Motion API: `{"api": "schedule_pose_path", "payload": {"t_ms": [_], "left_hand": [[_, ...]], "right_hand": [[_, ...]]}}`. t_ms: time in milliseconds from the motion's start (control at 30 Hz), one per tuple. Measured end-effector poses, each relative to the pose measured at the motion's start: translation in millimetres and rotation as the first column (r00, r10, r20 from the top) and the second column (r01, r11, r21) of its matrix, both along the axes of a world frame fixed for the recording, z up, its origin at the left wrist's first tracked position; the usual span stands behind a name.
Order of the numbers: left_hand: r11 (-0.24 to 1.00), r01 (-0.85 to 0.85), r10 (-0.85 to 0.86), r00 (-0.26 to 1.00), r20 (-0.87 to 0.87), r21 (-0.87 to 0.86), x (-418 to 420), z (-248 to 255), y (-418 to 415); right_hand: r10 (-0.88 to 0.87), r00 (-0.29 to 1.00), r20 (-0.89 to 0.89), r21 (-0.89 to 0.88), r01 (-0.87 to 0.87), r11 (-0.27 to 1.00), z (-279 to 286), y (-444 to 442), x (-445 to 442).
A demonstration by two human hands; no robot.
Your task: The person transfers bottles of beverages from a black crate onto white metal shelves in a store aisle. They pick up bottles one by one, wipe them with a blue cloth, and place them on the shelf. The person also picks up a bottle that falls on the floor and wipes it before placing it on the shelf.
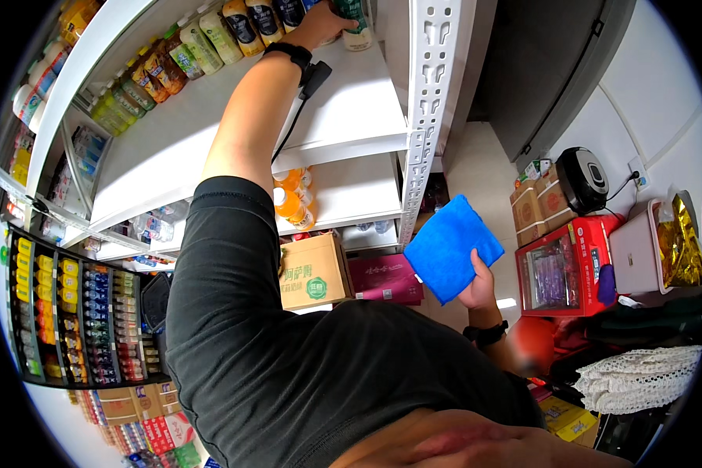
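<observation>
My left hand (319, 28) reaches up to the row of bottles on the white shelf. Its thumb lies against a green-labelled bottle (355, 30) at the row's right end, and its fingers are by a blue-labelled bottle (311, 4). The fingertips are hidden, so a firm hold cannot be made out. A black wristband (289, 54) with a small device and cable sits on that wrist. Lower right, my right hand (478, 288) holds a folded blue cloth (453, 248) by its edge, thumb on top.
A white perforated post (430, 88) edges the shelf. Orange drink bottles (289, 205) stand one level below, above a cardboard carton (315, 272) and a magenta box (385, 278). Right lie a rice cooker (582, 178) and a red display case (561, 266). A drinks rack (85, 316) stands left.
</observation>
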State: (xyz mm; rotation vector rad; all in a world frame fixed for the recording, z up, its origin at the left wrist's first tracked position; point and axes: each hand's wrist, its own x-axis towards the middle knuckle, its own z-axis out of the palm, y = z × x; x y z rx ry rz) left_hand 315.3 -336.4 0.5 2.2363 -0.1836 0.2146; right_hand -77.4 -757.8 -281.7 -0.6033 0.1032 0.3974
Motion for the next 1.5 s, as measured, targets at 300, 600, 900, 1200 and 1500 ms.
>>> {"api": "schedule_pose_path", "payload": {"t_ms": [300, 600, 900, 1200, 1500], "left_hand": [[0.986, 0.144, -0.126, 0.974, 0.188, -0.084, -95, 18, 35], [0.747, 0.207, -0.033, 0.961, 0.275, -0.632, -474, 6, 109], [0.205, -0.731, 0.740, 0.551, -0.386, -0.651, -728, -281, 265], [0.802, -0.597, 0.596, 0.802, 0.051, 0.019, -685, -330, 324], [0.556, -0.127, 0.456, 0.873, -0.173, 0.822, -559, -390, 368]], "right_hand": [[0.050, 0.998, -0.032, 0.007, -0.049, 0.999, -4, 11, -11], [0.035, 0.998, -0.061, -0.162, -0.044, 0.986, -7, 56, -55], [0.069, 0.997, -0.040, -0.302, -0.078, 0.950, 10, 161, -118], [0.170, 0.983, -0.072, -0.299, -0.184, 0.936, 18, 242, -179], [0.078, 0.997, -0.013, -0.347, -0.078, 0.935, 36, 238, -215]]}}
